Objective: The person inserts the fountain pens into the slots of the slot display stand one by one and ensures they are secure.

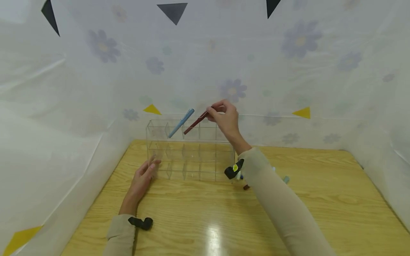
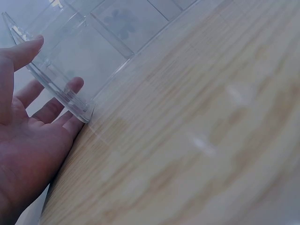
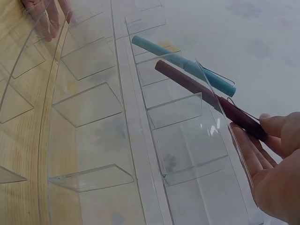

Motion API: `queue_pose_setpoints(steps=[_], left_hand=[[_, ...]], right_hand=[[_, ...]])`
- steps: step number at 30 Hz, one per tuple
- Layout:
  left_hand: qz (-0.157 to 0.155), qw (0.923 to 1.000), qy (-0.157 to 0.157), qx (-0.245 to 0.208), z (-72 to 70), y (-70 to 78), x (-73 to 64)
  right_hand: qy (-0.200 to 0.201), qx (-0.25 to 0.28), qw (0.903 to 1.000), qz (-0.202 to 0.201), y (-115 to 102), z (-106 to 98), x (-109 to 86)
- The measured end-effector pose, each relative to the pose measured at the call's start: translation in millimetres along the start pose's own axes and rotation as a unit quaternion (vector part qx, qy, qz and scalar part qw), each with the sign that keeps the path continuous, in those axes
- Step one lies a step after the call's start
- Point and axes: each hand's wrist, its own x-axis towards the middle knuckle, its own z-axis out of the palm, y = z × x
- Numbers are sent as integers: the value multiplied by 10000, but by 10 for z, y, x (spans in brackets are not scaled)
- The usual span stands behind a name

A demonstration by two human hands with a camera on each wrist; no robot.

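A clear acrylic rack (image 1: 192, 142) with divided compartments in tiers stands on the table. At its left side, my left hand (image 1: 143, 179) holds the side panel; in the left wrist view the thumb and fingers (image 2: 74, 85) lie around the panel's edge. Above the top tier, my right hand (image 1: 226, 119) pinches a dark red pen (image 1: 196, 122) near its clip end. The pen slants down to the left, its far end at the top-row dividers. A light blue pen (image 3: 159, 50) leans in the top row beside it, touched by neither hand.
Right of the rack, several pens lie on the wooden table (image 1: 179, 217), partly hidden by my right forearm. Among them show a dark brown end (image 1: 246, 187) and a grey-green end (image 1: 286, 179). White flower-patterned sheeting (image 1: 198, 71) walls the back and sides.
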Motion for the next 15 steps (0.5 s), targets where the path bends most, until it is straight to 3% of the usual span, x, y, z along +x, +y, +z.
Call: queue_pose_setpoints(steps=[15], left_hand=[[69,9997,-60,-229,17,-22,-6]], right_hand=[[-296,-625,9970,336,-22,2,-1]])
